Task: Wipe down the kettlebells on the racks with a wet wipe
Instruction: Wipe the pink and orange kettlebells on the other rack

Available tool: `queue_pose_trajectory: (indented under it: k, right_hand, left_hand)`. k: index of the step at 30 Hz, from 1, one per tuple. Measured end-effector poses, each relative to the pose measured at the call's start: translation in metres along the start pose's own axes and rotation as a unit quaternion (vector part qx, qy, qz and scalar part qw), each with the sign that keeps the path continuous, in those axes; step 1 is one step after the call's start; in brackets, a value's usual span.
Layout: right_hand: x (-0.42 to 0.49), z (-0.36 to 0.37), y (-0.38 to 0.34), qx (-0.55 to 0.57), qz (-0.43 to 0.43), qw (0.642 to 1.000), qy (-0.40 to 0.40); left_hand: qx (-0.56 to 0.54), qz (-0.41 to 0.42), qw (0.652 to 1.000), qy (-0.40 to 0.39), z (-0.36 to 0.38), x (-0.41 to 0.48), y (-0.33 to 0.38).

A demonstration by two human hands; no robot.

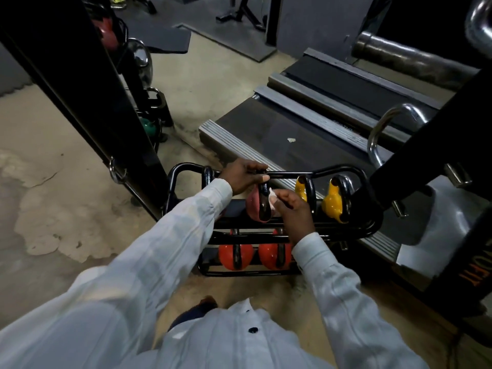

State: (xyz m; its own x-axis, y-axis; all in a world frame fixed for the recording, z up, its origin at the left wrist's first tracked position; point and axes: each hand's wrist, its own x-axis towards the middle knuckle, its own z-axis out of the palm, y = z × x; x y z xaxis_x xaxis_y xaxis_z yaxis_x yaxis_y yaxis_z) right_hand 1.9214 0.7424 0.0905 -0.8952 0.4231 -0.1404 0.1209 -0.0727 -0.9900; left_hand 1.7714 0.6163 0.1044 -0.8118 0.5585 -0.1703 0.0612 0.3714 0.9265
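A small black two-tier rack (370, 225) stands on the floor in front of me. On its top tier sits a pink kettlebell (255, 206) with a black handle. My left hand (243, 177) grips that handle from above. My right hand (292, 209) pinches a white wet wipe (273, 199) against the kettlebell's right side. Two yellow kettlebells (331, 202) stand further right on the same tier. Two orange kettlebells (235, 258) sit on the lower tier.
A treadmill deck (306, 145) runs along the far side of the rack. Black machine uprights (87, 107) rise at left and right. More kettlebells, one green (147, 126), sit on another rack at the back left. Bare concrete floor (66, 209) lies to the left.
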Motion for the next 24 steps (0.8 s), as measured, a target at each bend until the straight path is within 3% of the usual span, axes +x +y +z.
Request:
queue_pose_trajectory:
  k: [2, 5, 8, 11, 15, 18, 21, 24]
  right_hand:
    - [0.016, 0.007, -0.013, 0.005, -0.020, 1.000, 0.006]
    - [0.020, 0.015, -0.020, -0.116, -0.082, 0.990, 0.007]
    - [-0.006, 0.014, -0.008, -0.313, -0.203, 0.928, 0.019]
    - [-0.020, 0.019, -0.006, -0.384, -0.274, 0.882, 0.010]
    - [0.023, 0.040, -0.020, -0.333, -0.172, 0.923, 0.087]
    - [0.028, 0.040, -0.027, -0.104, -0.018, 0.989, 0.105]
    - [0.005, 0.026, -0.021, -0.021, 0.050, 0.995, 0.081]
    - [0.002, 0.012, -0.022, -0.047, 0.040, 0.997, 0.055]
  left_hand:
    - [0.017, 0.004, 1.000, 0.001, -0.001, 0.001, -0.001]
    - [0.042, 0.019, 0.999, 0.009, -0.004, 0.000, 0.003]
    - [0.061, 0.036, 0.997, 0.034, -0.003, 0.000, 0.003]
    - [0.058, 0.041, 0.997, 0.042, 0.001, 0.002, -0.002]
    - [0.041, 0.035, 0.998, 0.027, -0.001, 0.005, -0.004]
    - [0.056, 0.049, 0.997, 0.015, 0.001, 0.000, -0.002]
    - [0.080, 0.097, 0.991, 0.048, 0.008, -0.024, 0.002]
    - [0.074, 0.153, 0.979, 0.116, 0.016, -0.059, 0.003]
